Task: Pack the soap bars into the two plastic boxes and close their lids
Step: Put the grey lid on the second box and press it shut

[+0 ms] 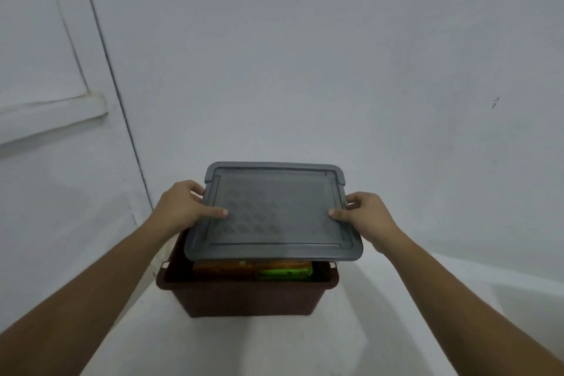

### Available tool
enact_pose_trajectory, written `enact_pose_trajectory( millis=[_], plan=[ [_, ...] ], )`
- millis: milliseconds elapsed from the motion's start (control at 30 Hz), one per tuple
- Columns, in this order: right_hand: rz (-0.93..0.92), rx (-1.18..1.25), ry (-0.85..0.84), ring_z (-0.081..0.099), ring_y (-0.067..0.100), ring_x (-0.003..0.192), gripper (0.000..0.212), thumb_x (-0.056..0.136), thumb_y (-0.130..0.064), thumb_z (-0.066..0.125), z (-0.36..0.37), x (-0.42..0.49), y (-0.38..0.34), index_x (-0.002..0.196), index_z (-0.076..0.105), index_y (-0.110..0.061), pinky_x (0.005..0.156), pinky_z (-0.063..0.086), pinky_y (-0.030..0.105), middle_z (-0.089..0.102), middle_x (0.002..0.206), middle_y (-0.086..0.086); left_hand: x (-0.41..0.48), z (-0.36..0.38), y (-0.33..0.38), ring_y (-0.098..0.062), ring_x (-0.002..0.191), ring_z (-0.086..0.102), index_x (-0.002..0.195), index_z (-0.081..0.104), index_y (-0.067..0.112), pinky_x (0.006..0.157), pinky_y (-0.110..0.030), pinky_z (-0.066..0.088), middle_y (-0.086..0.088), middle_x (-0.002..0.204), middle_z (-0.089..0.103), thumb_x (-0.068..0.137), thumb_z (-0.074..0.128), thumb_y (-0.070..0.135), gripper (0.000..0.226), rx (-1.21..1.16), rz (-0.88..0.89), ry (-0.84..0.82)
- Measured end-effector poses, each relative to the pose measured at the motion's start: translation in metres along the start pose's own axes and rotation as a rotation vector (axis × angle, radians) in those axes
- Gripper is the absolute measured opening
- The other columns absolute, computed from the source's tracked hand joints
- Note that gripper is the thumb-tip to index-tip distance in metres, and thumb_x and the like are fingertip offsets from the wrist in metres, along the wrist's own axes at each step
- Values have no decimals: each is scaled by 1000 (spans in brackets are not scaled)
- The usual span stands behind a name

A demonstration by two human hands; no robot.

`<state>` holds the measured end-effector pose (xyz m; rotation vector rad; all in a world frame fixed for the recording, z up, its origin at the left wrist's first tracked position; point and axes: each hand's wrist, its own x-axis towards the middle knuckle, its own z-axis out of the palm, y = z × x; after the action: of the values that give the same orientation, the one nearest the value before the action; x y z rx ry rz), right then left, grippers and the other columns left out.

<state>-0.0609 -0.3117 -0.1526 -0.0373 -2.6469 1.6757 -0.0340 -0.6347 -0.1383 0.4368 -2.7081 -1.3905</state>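
A dark brown plastic box (247, 299) stands on a white surface in the lower middle. Inside it, under the lid's near edge, lie an orange-wrapped soap bar (224, 268) and a green-wrapped soap bar (285, 272). A grey lid (274, 217) hovers just above the box, its near edge raised off the rim. My left hand (186, 207) grips the lid's left edge, thumb on top. My right hand (363, 215) grips the right edge the same way. Only one box is in view.
A pale wall fills the background. A white ledge or sill (52, 119) juts out at the left, beside a vertical corner line. The white surface (396, 330) spreads around the box.
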Motion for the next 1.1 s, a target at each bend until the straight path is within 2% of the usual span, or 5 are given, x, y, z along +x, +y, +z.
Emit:
enact_pose_trajectory(
  millis=[133,300,467,900,1100],
  plan=[
    [55,-158,-86,68,25,81,46,63,-29,87,31,-3,-6,92,66,0,76,58,44,70,89,11,-10,-14,-20,-22,89,57,99,55,12,69,-33,46,-5,96,60,47,94,40,71,220,-70,14],
    [104,-314,-114,62,22,71,55,60,-33,89,45,-9,-5,94,66,3,57,47,30,67,81,9,-17,-15,-24,-19,84,54,95,55,10,68,-30,44,0,86,55,53,90,43,64,356,-81,-45],
    [96,-461,-89,66,27,86,61,63,-41,86,52,-11,1,101,66,2,76,53,40,70,96,15,-15,-12,-30,-16,74,55,90,57,11,55,-27,40,-3,84,59,50,89,49,64,413,-85,-40],
    [53,-671,-92,54,22,95,51,73,-57,71,59,-14,14,101,62,-15,79,50,34,56,104,9,-16,-6,-44,-15,74,55,95,65,10,56,-24,36,-4,91,65,57,84,53,60,497,-42,-20],
    [45,-803,-109,44,28,109,51,83,-60,57,60,-25,13,113,53,-19,89,44,37,41,116,10,-16,-4,-54,-20,89,52,117,55,14,85,-39,49,-5,110,44,52,85,56,83,429,-106,5]
  ],
)
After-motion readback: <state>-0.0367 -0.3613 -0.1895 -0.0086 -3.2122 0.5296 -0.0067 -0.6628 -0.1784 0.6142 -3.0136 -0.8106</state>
